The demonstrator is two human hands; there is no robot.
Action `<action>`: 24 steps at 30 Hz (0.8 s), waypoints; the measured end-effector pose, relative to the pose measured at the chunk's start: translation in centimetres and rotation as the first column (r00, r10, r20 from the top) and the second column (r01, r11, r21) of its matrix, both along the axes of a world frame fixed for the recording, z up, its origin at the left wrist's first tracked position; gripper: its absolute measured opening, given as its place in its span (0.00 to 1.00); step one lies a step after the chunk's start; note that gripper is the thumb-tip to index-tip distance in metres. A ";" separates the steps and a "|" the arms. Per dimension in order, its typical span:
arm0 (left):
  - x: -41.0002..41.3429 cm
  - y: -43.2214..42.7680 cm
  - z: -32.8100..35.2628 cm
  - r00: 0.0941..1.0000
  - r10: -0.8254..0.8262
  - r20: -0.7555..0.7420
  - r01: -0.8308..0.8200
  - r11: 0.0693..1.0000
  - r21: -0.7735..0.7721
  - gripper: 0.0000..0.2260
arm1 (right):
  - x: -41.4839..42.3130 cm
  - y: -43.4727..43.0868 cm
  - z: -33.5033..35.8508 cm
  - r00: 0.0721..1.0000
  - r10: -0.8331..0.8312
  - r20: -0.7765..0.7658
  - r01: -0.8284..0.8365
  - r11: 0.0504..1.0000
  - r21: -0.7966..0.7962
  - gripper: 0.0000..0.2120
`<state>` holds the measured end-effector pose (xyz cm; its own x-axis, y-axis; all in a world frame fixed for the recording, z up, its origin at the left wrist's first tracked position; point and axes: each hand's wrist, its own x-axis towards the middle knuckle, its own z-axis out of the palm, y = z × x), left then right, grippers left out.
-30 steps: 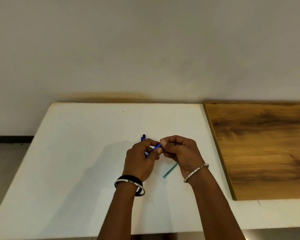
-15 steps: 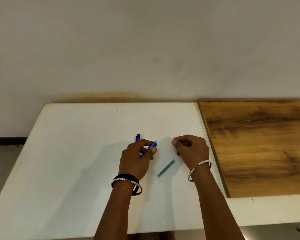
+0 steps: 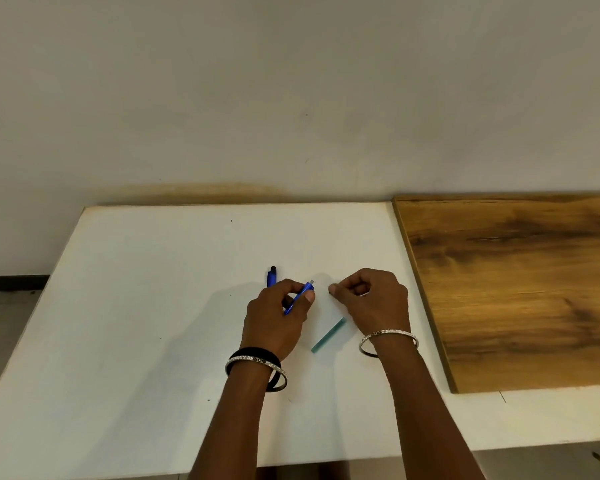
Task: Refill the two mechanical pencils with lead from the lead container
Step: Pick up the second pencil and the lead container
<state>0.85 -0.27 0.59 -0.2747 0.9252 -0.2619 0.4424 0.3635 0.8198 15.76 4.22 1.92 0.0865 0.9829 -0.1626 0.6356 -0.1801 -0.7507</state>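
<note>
My left hand (image 3: 278,317) grips a blue mechanical pencil (image 3: 300,296) that tilts up to the right, its bare top end showing past my thumb. A second blue pencil (image 3: 272,276) lies on the white table (image 3: 146,306) just behind that hand, mostly hidden by it. My right hand (image 3: 371,299) is curled a short way to the right, with thumb and forefinger pinched on a small dark piece (image 3: 332,289) that looks like the pencil's cap. The teal lead container (image 3: 328,336) lies flat on the table between my wrists, touched by neither hand.
A brown wooden board (image 3: 516,289) covers the table's right part, close beside my right hand. A plain wall rises behind the table. The table's left edge drops to the floor (image 3: 0,313).
My hands were joined at the pencil's top end a second ago. The right hand has since pulled away to the right with the small dark piece, while the left keeps the pencil.
</note>
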 end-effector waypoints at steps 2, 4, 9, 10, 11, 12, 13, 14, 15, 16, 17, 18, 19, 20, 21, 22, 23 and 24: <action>0.1 0.0 0.1 1.000 -0.013 -0.007 0.013 1.000 0.000 0.10 | -0.2 0.0 0.5 0.978 0.036 -0.205 -0.047 0.998 -0.048 0.05; 0.2 0.0 0.3 0.999 -0.031 -0.015 0.031 1.000 0.001 0.10 | -0.4 -0.1 0.8 0.937 0.065 -0.342 -0.100 0.991 -0.087 0.05; 0.2 0.0 0.6 0.996 -0.079 -0.033 0.079 0.997 0.006 0.09 | -0.5 0.0 0.6 0.931 0.092 -0.354 -0.139 0.984 -0.109 0.04; 0.2 0.0 0.6 0.996 -0.085 -0.028 0.085 0.996 0.008 0.09 | -0.4 0.0 0.6 0.932 0.097 -0.350 -0.141 0.985 -0.104 0.02; 0.2 -0.1 0.7 0.996 -0.089 -0.025 0.089 0.996 0.011 0.09 | -0.5 0.0 0.5 0.934 0.100 -0.344 -0.141 0.985 -0.097 0.02; 0.3 0.0 0.7 0.996 -0.091 -0.024 0.092 0.996 0.014 0.08 | -0.6 0.0 0.4 0.936 0.097 -0.337 -0.135 0.987 -0.091 0.02; 0.3 0.0 0.7 0.996 -0.091 -0.025 0.092 0.996 0.017 0.08 | -0.7 0.0 0.3 0.940 0.081 -0.332 -0.116 0.989 -0.088 0.02; 0.3 0.0 0.7 0.996 -0.088 -0.023 0.088 0.996 0.017 0.08 | -0.8 0.0 0.2 0.944 0.050 -0.325 -0.081 0.993 -0.083 0.03; 0.2 0.0 0.7 0.996 -0.082 -0.020 0.082 0.997 0.013 0.08 | -0.7 0.1 0.1 0.950 0.008 -0.312 -0.033 0.997 -0.073 0.05; 0.0 0.0 0.6 0.997 -0.074 -0.017 0.074 0.997 0.008 0.08 | -0.5 0.2 -0.1 0.959 -0.032 -0.283 0.018 0.999 -0.050 0.06; -0.2 -0.1 0.5 0.998 -0.065 -0.015 0.065 0.998 0.004 0.08 | -0.2 0.4 -0.2 0.968 -0.065 -0.241 0.064 0.998 -0.013 0.06; -0.3 -0.1 0.4 0.998 -0.056 -0.013 0.056 0.998 0.001 0.08 | 0.2 0.5 -0.3 0.977 -0.093 -0.193 0.101 0.994 0.030 0.06; -0.4 -0.1 0.3 0.999 -0.050 -0.011 0.050 0.999 -0.001 0.08 | 0.6 0.6 -0.4 0.983 -0.112 -0.146 0.123 0.990 0.067 0.05; -0.4 -0.1 0.2 0.999 -0.047 -0.010 0.047 0.999 -0.005 0.08 | 0.8 0.6 -0.5 0.988 -0.116 -0.107 0.125 0.988 0.086 0.04; -0.4 -0.1 0.2 0.999 -0.048 -0.010 0.048 0.999 -0.011 0.08 | 0.9 0.6 -0.6 0.993 -0.098 -0.065 0.103 0.991 0.089 0.03; -0.2 -0.1 0.1 0.999 -0.052 -0.010 0.052 0.999 -0.017 0.09 | 0.9 0.5 -0.7 0.998 -0.062 -0.016 0.063 0.995 0.078 0.02; -0.1 -0.1 0.0 0.998 -0.054 -0.011 0.054 0.998 -0.021 0.09 | 0.6 0.4 -0.7 0.999 -0.022 0.033 0.020 0.998 0.062 0.02; 0.0 -0.1 0.0 0.998 -0.054 -0.013 0.054 0.998 -0.024 0.09 | 0.4 0.3 -0.8 0.998 0.010 0.068 -0.013 0.999 0.050 0.03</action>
<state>0.80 -0.35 0.58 -0.2279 0.9325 -0.2801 0.4728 0.3575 0.8054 16.18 4.53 1.07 0.0845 0.9906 -0.1074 0.6871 -0.1360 -0.7137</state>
